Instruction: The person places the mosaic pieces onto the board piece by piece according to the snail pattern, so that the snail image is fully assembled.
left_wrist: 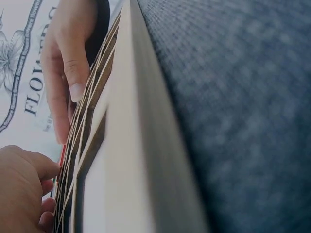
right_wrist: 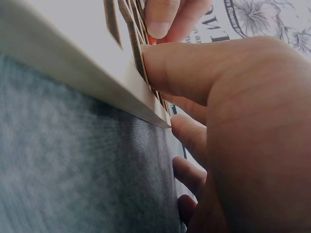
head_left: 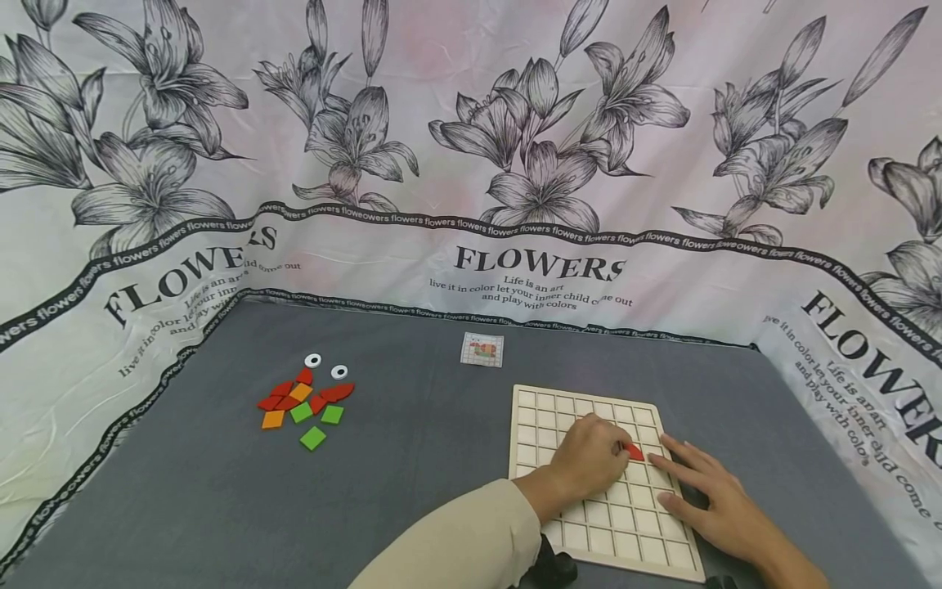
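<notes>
Nearest to us, a soft beige sleeve [head_left: 456, 540] with a plain woven look reaches in from the near side, beside a black object [head_left: 555, 566] at the near edge of the board. Under everything we see a matte grey cloth [head_left: 221, 515], whose coarse weave shows plainly in both wrist views.

On the right lies the pale wooden board [head_left: 640, 540], flat and rounded at its corners, with thin raised strips dividing it into shallow square cells. We find the right hand [head_left: 724, 511] at the board's right edge, grasping nothing, its fingers loosely spread and its fingertips resting on the wood. Just to its left, the left hand [head_left: 592, 456] bends over the cells and pinches a red piece [head_left: 634, 451], smooth and pointed at its visible end. That piece is at the right-hand part of the grid, partly hidden by the fingers.

Well apart on the left, we see flat, sharp-cornered green squares [head_left: 312, 438] and orange squares [head_left: 272, 420], then glossy red pieces [head_left: 338, 392] with curved sides, and two white discs [head_left: 312, 360] with dark centers.

Farther off, near the middle, lies a small printed card [head_left: 482, 350]. Beyond it rises creased white fabric [head_left: 545, 278] bearing line-drawn lilies and lettering.
</notes>
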Available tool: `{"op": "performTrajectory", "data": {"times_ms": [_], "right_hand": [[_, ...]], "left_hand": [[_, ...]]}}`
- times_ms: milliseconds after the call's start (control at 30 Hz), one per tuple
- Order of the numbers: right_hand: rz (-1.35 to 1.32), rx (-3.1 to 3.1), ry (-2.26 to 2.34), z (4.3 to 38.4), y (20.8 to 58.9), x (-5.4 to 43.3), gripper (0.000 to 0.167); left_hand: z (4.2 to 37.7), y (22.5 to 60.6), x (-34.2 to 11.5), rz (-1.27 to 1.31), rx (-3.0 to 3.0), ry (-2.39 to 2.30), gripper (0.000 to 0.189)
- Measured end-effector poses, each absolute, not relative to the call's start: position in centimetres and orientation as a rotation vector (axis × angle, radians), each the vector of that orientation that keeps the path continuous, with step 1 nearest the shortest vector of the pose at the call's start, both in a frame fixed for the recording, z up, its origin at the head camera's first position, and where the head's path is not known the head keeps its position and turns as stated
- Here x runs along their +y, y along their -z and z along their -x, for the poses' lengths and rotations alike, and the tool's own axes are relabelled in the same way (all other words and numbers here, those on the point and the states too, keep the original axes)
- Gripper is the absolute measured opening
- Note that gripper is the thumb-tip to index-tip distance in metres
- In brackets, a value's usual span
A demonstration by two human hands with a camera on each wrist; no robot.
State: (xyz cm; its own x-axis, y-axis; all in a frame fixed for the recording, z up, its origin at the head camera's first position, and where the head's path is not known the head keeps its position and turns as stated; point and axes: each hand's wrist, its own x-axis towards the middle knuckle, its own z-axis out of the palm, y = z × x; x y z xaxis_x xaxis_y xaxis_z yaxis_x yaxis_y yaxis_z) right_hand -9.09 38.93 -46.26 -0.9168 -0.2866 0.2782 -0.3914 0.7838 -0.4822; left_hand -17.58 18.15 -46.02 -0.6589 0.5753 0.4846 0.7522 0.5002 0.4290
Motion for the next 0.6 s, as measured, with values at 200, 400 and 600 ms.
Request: {"op": "performTrajectory", "data": {"times_ms": [200, 400, 600], "right_hand": [[-0.538, -2.775, -0.825, 9.2, 46.3, 38.8, 0.048], [-0.536, -2.796, -0.833, 9.2, 46.4, 38.9, 0.047], [-0.52, -2.806, -0.826, 9.1, 46.5, 39.1, 0.048]], "left_hand": [[17.8, 46.2, 18.0, 1.122, -2.463, 0.934, 0.013], [18.0, 45.8, 17.3, 1.118, -2.451, 1.062, 0.013], [18.2, 44.0, 14.7, 1.047, -2.413, 1.296, 0.021]]}}
